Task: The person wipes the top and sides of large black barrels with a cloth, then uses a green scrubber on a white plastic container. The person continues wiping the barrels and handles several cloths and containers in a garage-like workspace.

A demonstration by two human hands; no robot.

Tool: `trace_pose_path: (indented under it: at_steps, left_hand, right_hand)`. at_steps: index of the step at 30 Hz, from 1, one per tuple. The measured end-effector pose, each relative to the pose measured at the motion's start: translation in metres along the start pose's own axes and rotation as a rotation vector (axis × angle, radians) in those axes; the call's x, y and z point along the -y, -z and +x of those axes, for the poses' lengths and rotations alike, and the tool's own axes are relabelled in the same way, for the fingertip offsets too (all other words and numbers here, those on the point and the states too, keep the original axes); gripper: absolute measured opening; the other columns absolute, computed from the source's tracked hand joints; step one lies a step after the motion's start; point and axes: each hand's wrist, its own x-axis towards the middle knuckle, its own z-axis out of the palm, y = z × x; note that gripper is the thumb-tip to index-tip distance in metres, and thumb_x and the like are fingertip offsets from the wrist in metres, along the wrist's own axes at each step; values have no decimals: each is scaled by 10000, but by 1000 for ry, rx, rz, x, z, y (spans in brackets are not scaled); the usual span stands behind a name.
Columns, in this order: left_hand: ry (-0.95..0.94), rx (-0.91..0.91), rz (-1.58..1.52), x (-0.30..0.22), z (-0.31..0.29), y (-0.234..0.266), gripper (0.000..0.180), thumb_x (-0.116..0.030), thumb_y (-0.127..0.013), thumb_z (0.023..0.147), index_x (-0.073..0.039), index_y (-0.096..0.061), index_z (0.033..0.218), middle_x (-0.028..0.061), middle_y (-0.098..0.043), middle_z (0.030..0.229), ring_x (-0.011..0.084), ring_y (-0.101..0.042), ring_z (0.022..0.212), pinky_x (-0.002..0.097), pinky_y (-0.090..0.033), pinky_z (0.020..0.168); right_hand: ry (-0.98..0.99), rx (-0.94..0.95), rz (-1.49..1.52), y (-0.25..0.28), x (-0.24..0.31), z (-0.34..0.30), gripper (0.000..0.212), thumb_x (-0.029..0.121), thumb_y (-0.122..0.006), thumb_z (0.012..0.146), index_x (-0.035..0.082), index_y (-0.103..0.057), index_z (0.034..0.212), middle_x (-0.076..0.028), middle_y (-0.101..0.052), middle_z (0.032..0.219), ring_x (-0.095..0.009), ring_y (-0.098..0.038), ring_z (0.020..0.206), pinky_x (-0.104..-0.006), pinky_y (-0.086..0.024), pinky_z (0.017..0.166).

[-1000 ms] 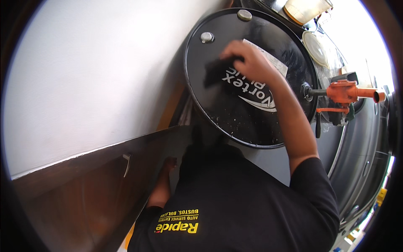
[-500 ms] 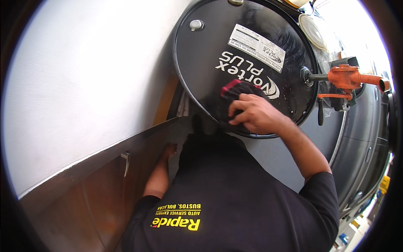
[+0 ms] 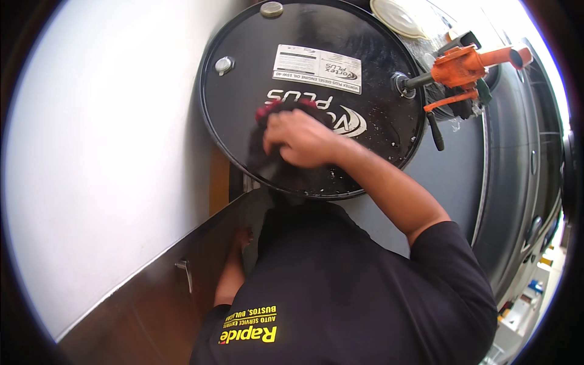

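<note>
My right hand (image 3: pixel 300 139) presses a dark cloth with a red edge (image 3: pixel 260 137) onto the top of a black steel drum (image 3: pixel 243 100). Its fingers are curled over the cloth, and the hand is slightly blurred. Part of the drum's white lettering lies hidden beneath hand and cloth. Bright specks and wet-looking spots (image 3: pixel 389 137) dot the lid to the right of the hand. Low at my left side hangs my left hand (image 3: pixel 244 237), away from the drum and close to a brown wooden panel. It is small and shadowed, so its fingers do not show clearly.
An orange hand-crank pump (image 3: pixel 456 67) rises from the drum's right edge, its crank handle (image 3: pixel 436 131) hanging outward. Two caps, one silver (image 3: pixel 224 65), sit on the lid. A white wall (image 3: pixel 115 152) and the brown panel (image 3: pixel 146 304) with a handle stand left. A dark vehicle (image 3: pixel 517 164) is at right.
My right hand and the cloth have slid a little farther across the lid, away from its near rim. The view has shifted and turned, so drum and pump appear farther left.
</note>
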Motion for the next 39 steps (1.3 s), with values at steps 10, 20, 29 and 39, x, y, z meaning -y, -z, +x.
trace_pose_path:
  at_steps: [10,20,29,39]
  left_hand:
    - [51,92,-177,48,51,6,371,-291,-496,1079,-92,-613,1370,70,-687,1145,216,-647,951,394,-533,822]
    - [-44,-11,85,22,23,-12,240,-217,-514,1058,-137,-685,1206,20,-661,943,150,-613,811,345,-506,712]
    - [-59,214,106,2,50,10,259,-216,-542,1045,-99,-654,1247,85,-702,1096,207,-667,922,379,-531,793]
    - [-204,68,63,-34,36,11,385,-268,-491,1108,-76,-661,1395,98,-734,1189,230,-695,907,401,-562,803]
  right_hand:
    - [-487,-45,-591,175,-74,2,350,92,-650,856,243,-809,1129,-79,-716,1270,-322,-675,1194,-463,-534,1024]
    - [-675,-352,-476,44,-71,-61,274,81,-573,917,174,-710,1135,-128,-616,1219,-385,-585,1181,-590,-452,946]
    - [-569,-312,-640,113,-58,4,242,107,-619,927,141,-788,1097,-140,-658,1213,-346,-621,1211,-549,-500,952]
    - [-1530,-378,-552,139,-164,-37,433,186,-562,1037,71,-581,1454,-287,-585,1450,-437,-592,1357,-521,-538,1096]
